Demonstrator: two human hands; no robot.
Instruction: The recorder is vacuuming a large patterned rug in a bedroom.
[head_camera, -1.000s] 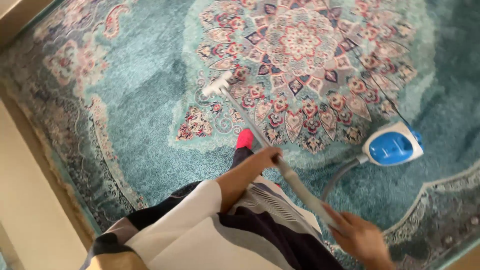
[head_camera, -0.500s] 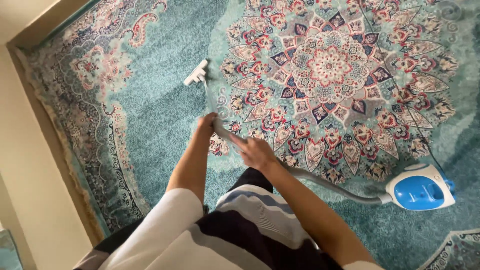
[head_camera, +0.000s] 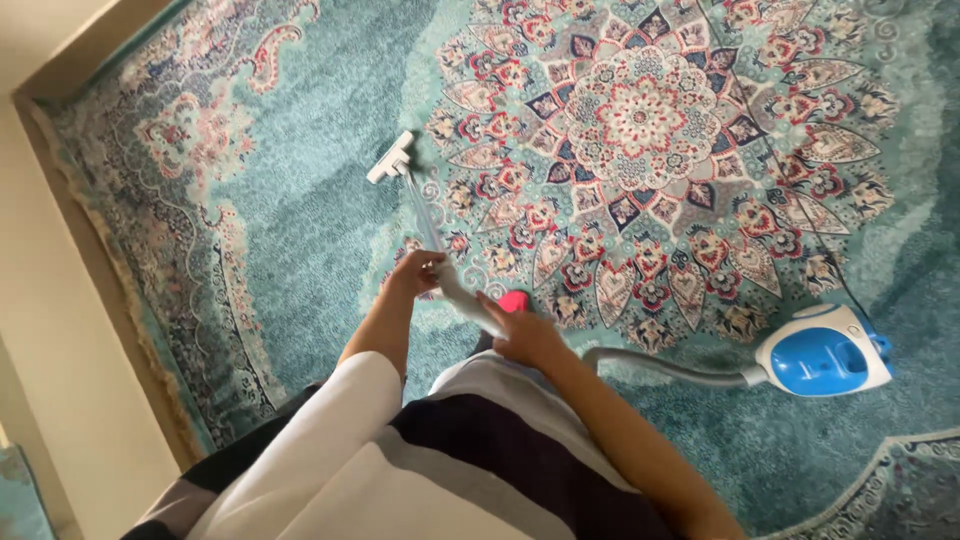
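Both my hands grip a grey vacuum wand (head_camera: 428, 222) that slants up to a white floor nozzle (head_camera: 391, 158) resting on the teal patterned carpet (head_camera: 300, 230). My left hand (head_camera: 417, 270) holds the wand higher up, and my right hand (head_camera: 522, 335) holds it lower, near the handle. From there a grey hose (head_camera: 660, 367) curves right to a blue and white canister vacuum (head_camera: 825, 352) standing on the carpet. A red sock tip (head_camera: 515, 299) shows between my hands.
The carpet's floral medallion (head_camera: 645, 115) fills the upper middle. A beige floor strip and wall (head_camera: 60, 330) run along the left edge, past the carpet's fringe. A thin dark cord (head_camera: 800, 215) trails up from the canister.
The wand and nozzle have been pulled back slightly toward me, and both hands sit lower in view. The red sock has come into sight. The canister has shifted a little left.
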